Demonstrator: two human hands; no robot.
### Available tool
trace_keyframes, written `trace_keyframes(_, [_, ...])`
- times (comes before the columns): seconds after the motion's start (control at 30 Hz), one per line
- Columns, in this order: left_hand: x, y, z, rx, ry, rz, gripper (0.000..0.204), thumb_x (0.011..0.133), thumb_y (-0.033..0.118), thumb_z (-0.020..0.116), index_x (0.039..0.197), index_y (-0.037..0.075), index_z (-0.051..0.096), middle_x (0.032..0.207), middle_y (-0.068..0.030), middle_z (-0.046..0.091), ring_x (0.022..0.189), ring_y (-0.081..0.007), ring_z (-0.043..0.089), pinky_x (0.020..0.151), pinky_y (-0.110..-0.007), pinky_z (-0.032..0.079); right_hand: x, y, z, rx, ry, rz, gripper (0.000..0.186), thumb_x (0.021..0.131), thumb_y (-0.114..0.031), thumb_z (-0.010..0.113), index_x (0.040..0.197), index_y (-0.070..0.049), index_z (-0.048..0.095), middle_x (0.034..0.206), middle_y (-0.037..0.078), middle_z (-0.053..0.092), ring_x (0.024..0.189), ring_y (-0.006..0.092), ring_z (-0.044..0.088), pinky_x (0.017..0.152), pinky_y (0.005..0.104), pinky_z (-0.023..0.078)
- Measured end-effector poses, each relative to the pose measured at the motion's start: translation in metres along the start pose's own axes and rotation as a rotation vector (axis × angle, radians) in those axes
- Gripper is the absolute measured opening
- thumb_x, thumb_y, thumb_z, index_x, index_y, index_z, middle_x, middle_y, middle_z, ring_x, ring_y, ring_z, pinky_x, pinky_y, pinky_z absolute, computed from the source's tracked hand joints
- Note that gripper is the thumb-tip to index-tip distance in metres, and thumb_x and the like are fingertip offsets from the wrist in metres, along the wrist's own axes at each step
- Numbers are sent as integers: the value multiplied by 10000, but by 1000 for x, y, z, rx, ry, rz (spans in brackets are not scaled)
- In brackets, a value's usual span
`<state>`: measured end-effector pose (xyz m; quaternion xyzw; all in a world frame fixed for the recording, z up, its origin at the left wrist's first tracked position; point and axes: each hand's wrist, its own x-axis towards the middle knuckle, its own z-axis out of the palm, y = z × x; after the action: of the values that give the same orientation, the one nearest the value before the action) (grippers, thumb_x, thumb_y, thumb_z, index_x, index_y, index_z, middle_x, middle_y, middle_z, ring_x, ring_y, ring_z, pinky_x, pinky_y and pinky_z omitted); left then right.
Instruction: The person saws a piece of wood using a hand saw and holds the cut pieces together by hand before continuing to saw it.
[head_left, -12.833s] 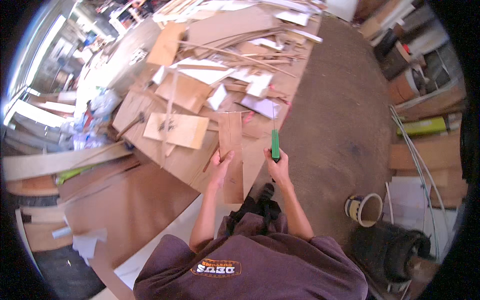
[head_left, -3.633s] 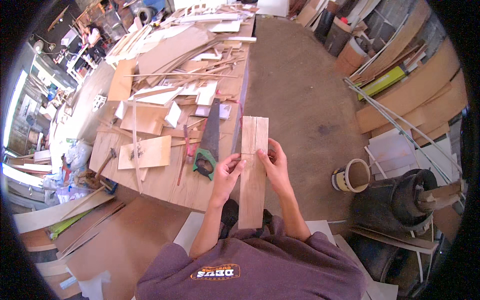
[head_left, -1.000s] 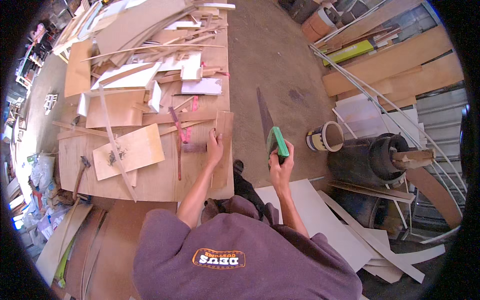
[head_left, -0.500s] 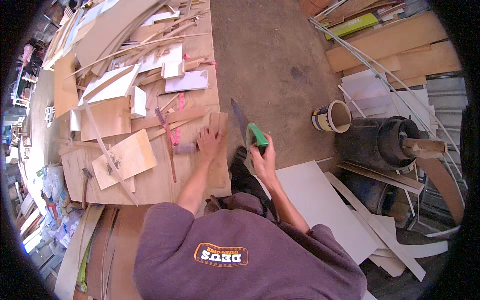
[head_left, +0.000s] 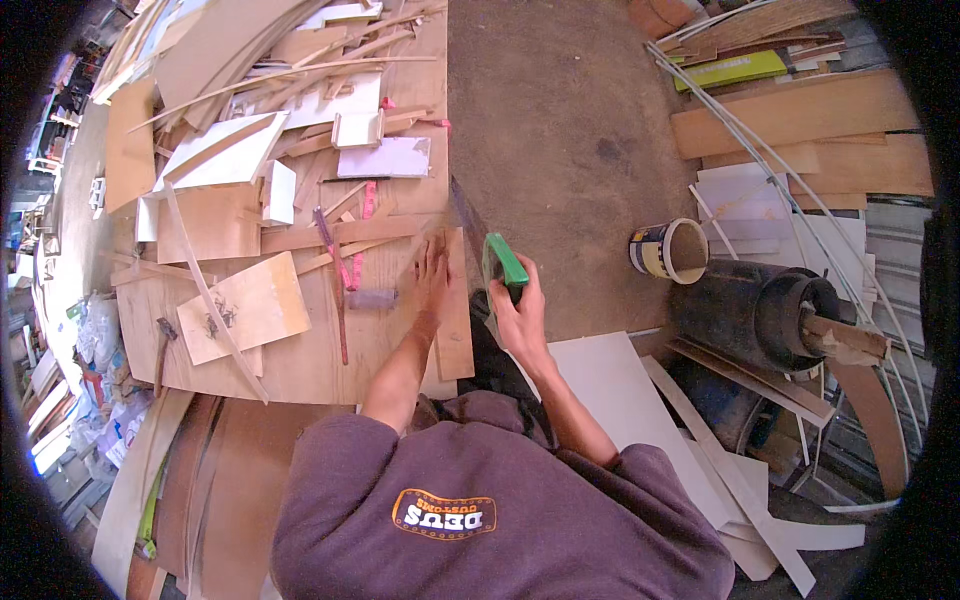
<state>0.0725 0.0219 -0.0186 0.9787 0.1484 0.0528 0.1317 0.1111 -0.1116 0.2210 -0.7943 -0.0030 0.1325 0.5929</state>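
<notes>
My right hand is wrapped round the green handle of a handsaw. Its dark blade points away from me, the tip close to the workbench's right edge. My left hand lies with fingers stretched out on a narrow wooden board along that edge. Whether the blade touches the board I cannot tell. Just left of this hand lies a small grey cylinder. Beyond it are a pink folding rule and a thin brown stick.
Wood offcuts and white panels cover the far workbench. A hammer lies at its left. To the right stand a bucket and a black drum. A white sheet lies beside my right arm.
The saw in my right hand has come left, its blade nearer the workbench edge. My left hand stays on the board, its fingers now pointing straighter ahead. The whole view has shifted slightly.
</notes>
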Motion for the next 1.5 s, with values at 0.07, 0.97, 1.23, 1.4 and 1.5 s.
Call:
trace_keyframes(0.07, [1, 14, -5, -240, -14, -31, 367, 928, 211, 516, 1268, 79, 551, 1541, -74, 339, 1432, -279, 290, 1101, -529, 281, 4, -2, -2, 10, 10, 36, 373, 924, -71, 578, 1275, -26, 459, 805, -1, 516, 636, 62, 461, 541, 238, 386])
trace_keyframes(0.97, [6, 20, 8, -4, 47, -211, 396, 991, 331, 454, 1307, 107, 537, 1395, -52, 477, 1325, -257, 407, 1068, -474, 334, -7, -13, -8, -92, 122, -83, 382, 954, -85, 558, 1322, -93, 456, 876, 74, 555, 720, 147, 498, 672, 312, 448])
trace_keyframes(1.23, [13, 33, -38, 2, 46, -176, 381, 993, 309, 451, 1311, 118, 538, 1388, -36, 476, 1331, -239, 398, 1064, -442, 333, 30, 104, -8, -632, -19, -134, 221, 912, -80, 599, 1113, -121, 517, 967, 201, 633, 870, 428, 608, 700, 466, 476])
trace_keyframes(1.4, [13, 22, -31, 25, 94, -170, 382, 995, 296, 452, 1315, 107, 537, 1390, -40, 474, 1334, -240, 394, 1061, -437, 338, 29, 153, 16, -553, -140, -11, 251, 881, -103, 630, 1107, -141, 527, 929, 184, 662, 913, 438, 616, 729, 496, 475])
trace_keyframes(1.5, [9, 19, -31, -27, 100, -191, 381, 992, 286, 467, 1321, 107, 535, 1403, -44, 467, 1330, -247, 402, 1059, -436, 342, 19, 155, 34, -452, -139, 54, 254, 867, -113, 645, 1095, -141, 537, 911, 181, 676, 909, 442, 624, 740, 492, 482])
